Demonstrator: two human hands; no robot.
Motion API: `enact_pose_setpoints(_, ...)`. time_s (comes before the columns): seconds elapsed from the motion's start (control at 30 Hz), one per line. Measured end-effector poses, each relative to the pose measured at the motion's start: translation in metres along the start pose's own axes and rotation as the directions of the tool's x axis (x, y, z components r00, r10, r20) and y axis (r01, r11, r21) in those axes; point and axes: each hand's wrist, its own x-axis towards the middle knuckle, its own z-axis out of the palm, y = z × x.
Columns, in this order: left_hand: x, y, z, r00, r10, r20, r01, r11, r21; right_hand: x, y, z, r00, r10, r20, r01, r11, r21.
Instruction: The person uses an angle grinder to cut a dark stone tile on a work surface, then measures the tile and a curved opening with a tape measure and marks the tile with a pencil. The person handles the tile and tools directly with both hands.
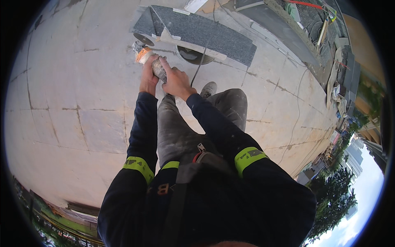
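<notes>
Both my hands are wrapped round a dusty angle grinder (144, 55) with an orange band near its head. My left hand (149, 75) grips the body just behind that band. My right hand (177, 82) closes on the rear of the body, where a dark cord runs off. The grinder's round disc (143, 39) lies close to the left end of a speckled dark grey stone slab (189, 29). A pale strip (193, 45) runs along the slab's near edge. Whether the disc touches the stone I cannot tell.
A round basin (193, 56) with murky contents sits against the slab's near side. The cord (200, 65) crosses the slab and passes my right shoe (209, 89). Stacked slabs (279, 31) and clutter stand at the upper right. Pale jointed paving (74, 103) spreads to the left.
</notes>
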Motion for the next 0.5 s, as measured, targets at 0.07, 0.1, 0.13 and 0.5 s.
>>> enact_pose_setpoints(0.07, 0.000, 0.006, 0.006, 1.000, -0.010, 0.002, 0.010, 1.000, -0.007, 0.003, -0.006, -0.006, 1.000, 0.013, -0.005, -0.013, 1.000, -0.026)
enact_pose_setpoints(0.1, 0.003, 0.010, 0.009, 1.000, 0.000, 0.008, 0.001, 1.000, -0.016, 0.005, -0.010, -0.009, 1.000, 0.006, -0.018, -0.007, 1.000, -0.027)
enact_pose_setpoints(0.13, 0.004, 0.012, 0.011, 1.000, 0.010, 0.010, -0.010, 1.000, -0.025, 0.006, -0.011, -0.012, 1.000, -0.002, -0.028, 0.002, 1.000, -0.027)
enact_pose_setpoints(0.5, 0.010, 0.019, 0.017, 0.996, -0.094, 0.003, 0.094, 0.995, -0.020, 0.024, -0.014, 0.000, 0.999, 0.036, -0.018, -0.036, 0.999, 0.003)
